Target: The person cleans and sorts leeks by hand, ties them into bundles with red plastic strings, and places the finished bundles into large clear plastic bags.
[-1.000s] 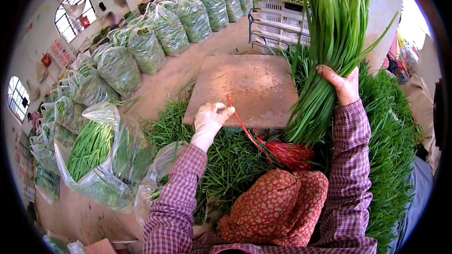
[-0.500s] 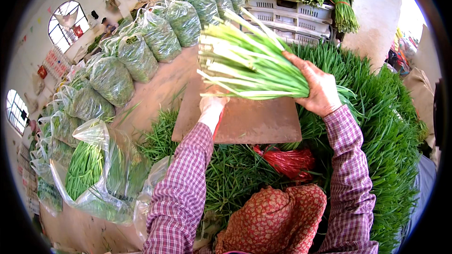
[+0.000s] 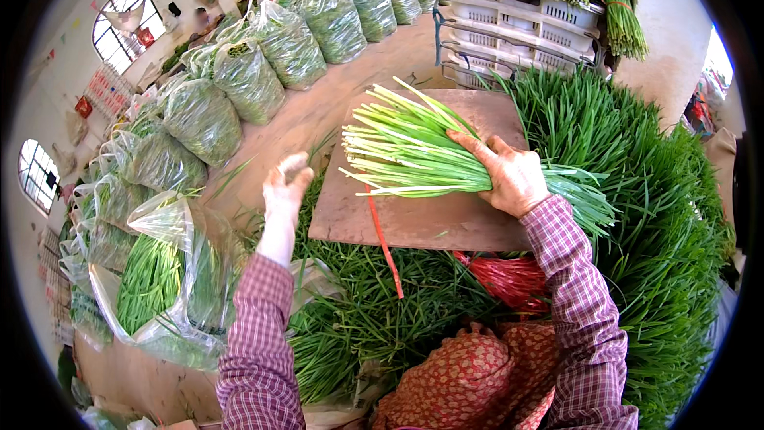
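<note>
A bunch of green chives (image 3: pixel 414 147) with pale stem ends pointing left lies low over the brown board (image 3: pixel 358 223). My right hand (image 3: pixel 513 173) is closed around its leafy part, thumb on top, with the leaf tips trailing off to the right. From under the bunch, a red strip (image 3: pixel 383 247) runs across the board and hangs over its near edge. My left hand (image 3: pixel 286 183) is in the air left of the board, empty, its fingers loosely curled and apart from the thumb.
Loose chives are heaped high (image 3: pixel 668 247) on the right and below the board (image 3: pixel 382 310). A bundle of red strips (image 3: pixel 513 279) lies by its near edge. An open plastic bag of chives (image 3: pixel 151 279) stands left, before rows of filled bags (image 3: pixel 203 119). White crates (image 3: pixel 517 24) are stacked behind.
The chives have come down toward the board in my right hand. My left hand has moved away from them to the left, leaving the red strip on the board.
</note>
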`<state>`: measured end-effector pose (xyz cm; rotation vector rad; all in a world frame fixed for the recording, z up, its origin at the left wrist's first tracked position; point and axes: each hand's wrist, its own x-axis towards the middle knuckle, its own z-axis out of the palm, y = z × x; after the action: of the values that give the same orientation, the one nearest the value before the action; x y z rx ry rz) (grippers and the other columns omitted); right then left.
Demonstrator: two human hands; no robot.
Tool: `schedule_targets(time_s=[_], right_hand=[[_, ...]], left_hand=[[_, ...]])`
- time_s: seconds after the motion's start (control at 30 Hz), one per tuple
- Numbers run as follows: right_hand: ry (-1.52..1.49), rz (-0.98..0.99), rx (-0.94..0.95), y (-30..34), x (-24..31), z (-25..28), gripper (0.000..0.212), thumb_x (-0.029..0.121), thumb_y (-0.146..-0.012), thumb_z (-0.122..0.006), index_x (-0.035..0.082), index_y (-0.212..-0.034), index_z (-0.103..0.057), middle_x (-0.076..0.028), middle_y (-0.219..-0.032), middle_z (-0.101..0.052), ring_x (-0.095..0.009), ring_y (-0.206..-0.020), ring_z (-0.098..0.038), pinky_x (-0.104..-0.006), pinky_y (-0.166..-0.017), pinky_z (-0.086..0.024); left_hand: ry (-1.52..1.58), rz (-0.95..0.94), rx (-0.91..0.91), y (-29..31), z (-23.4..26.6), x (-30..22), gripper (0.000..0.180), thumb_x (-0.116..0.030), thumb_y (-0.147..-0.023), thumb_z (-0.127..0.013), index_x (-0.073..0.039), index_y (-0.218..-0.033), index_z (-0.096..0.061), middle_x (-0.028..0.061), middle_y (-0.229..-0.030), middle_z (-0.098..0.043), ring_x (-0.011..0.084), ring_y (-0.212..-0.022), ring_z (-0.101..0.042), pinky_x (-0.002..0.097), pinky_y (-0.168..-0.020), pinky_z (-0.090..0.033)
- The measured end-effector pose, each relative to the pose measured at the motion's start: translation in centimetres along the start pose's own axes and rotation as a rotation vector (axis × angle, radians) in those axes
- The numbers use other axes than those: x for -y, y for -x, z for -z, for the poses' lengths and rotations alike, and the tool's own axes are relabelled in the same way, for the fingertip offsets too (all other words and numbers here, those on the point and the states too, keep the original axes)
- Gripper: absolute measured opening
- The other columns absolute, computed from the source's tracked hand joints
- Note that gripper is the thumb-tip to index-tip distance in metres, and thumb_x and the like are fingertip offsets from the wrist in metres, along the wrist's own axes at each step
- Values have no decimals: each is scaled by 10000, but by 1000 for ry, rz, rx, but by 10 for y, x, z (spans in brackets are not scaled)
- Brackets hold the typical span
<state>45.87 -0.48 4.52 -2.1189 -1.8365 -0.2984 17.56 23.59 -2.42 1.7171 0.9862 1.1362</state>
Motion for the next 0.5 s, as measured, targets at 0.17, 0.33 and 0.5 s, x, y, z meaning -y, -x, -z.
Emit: schedule_targets(time_s=[0.17, 0.33, 0.5], right_hand=[[-47, -13, -124, -4, -4, -9, 915, 231, -630, -784, 368, -1392, -297, -115, -923, -597, -307, -752, -647, -411, -632, -526], [-70, -64, -187, 1, -11, 0, 926, 257, -619, -790, 341, -1397, -296, -116, -914, -594, -304, -777, -640, -403, -653, -525], [-54, -64, -237, -1, -15, 9, 886, 250, -641, -762, 320, -1396, -303, -113, -897, -588, -306, -748, -634, -406, -641, -525]], left_hand=[[-815, -267, 178, 56, -28, -18, 390, -424, -694, -732, -104, -911, -682, 99, -1004, -624, 267, -1055, -526, 413, -951, -392], [-1108, -335, 293, 43, -74, -20, 467, -446, -692, -707, -71, -967, -669, 107, -1012, -602, 289, -1035, -512, 410, -904, -403], [-922, -461, 328, 31, -141, -9, 496, -418, -762, -641, -63, -1105, -599, 167, -1107, -588, 317, -1069, -515, 436, -946, -382]])
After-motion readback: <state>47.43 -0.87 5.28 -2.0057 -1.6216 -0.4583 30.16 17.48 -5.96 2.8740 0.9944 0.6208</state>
